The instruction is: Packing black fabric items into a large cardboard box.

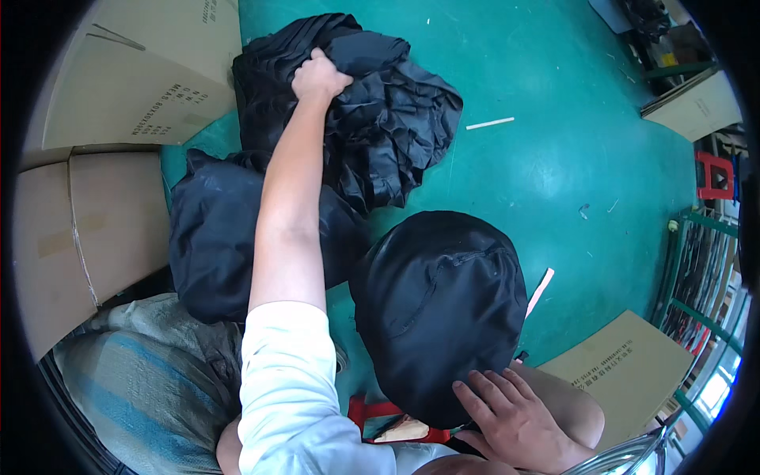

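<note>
My left arm stretches far forward, and my left hand [318, 77] is closed on a fold of a loose pile of black fabric [380, 119]. The pile is pleated and crumpled, and lies on the green floor. Close to my lap is a round, puffy black fabric bundle [439, 309] with a seam across its top. My right hand [514, 416] lies on the near edge of that bundle, fingers stretched over the cloth. Below my left forearm sits another smooth black fabric bundle [218, 229], partly covered by the arm.
Cardboard boxes [119, 214] stand on the left, above a grey and blue woven sack [142, 388]. A flat cardboard piece [621, 364] lies at the lower right. A green rack [704, 321] with stacked goods and a red stool [715, 176] are along the right.
</note>
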{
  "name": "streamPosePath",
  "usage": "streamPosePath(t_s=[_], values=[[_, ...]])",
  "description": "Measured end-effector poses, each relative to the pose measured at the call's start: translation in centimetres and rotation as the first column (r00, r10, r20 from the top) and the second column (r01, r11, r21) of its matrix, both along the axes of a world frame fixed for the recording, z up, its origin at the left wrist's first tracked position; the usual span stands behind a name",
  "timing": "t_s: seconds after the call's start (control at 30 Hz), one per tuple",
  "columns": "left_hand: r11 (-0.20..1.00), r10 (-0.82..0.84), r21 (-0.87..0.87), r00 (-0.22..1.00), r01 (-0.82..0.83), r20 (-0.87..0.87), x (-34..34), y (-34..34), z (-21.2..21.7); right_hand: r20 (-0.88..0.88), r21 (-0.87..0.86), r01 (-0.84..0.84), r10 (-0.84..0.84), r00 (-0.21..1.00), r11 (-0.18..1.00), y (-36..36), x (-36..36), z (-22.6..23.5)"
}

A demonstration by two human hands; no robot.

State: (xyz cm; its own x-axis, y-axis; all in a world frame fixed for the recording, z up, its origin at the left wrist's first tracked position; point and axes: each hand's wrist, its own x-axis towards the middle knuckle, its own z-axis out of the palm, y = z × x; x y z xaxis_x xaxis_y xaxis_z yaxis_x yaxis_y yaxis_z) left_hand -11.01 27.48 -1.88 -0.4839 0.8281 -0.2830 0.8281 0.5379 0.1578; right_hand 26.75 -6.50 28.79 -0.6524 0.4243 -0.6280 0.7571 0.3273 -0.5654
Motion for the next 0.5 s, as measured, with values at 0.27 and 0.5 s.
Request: streamPosePath(t_s=[0.27,0.5], values=[[0.960,-0.176,-0.192,0.972,0.204,0.154,-7.3,-6.2,0.6,-0.073,0.049,0.009,-0.006,0.997,0.999,-0.9,0.0,1.7],[0.940,-0.173,-0.243,0.948,0.240,0.267,-5.2,-12.9,1.8,-0.062,0.093,-0.009,0.015,0.998,0.996,-2.0,1.3,2.6]])
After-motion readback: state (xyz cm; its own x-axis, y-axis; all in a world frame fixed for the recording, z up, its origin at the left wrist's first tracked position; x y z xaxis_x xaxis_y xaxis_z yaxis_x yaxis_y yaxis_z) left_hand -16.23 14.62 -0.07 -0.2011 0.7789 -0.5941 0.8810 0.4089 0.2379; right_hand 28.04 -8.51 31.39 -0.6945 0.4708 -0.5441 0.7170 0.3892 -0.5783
